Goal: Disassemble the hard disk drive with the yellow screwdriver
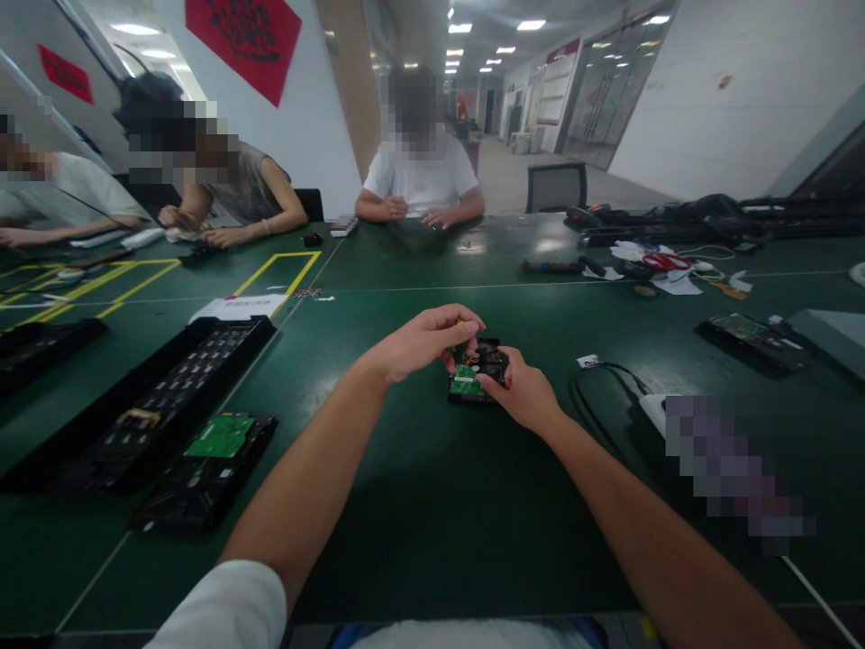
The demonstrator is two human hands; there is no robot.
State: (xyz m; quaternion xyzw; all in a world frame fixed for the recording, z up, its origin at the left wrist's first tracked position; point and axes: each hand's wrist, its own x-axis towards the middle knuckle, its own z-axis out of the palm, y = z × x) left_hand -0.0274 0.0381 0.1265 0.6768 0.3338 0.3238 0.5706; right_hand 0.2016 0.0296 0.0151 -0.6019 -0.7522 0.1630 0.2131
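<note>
A black hard drive (pixel 463 394) with a green circuit board lies on the green table in front of me. My right hand (pixel 531 388) grips its right side, thumb over the board and fingers along the edge. Above the drive's far left part is my left hand (pixel 436 341), its fingers pinched together. A bit of yellow shows between those fingers, too small to name. The fingers hide part of the drive's upper surface.
On the left are a long black tray (pixel 152 388) and another hard drive (pixel 220 437). To the right lie a cable (pixel 581 401), a blurred-out item (pixel 730 469) and another drive (pixel 750 338). Tools and papers (pixel 655 261) lie farther back. Three people sit across the table.
</note>
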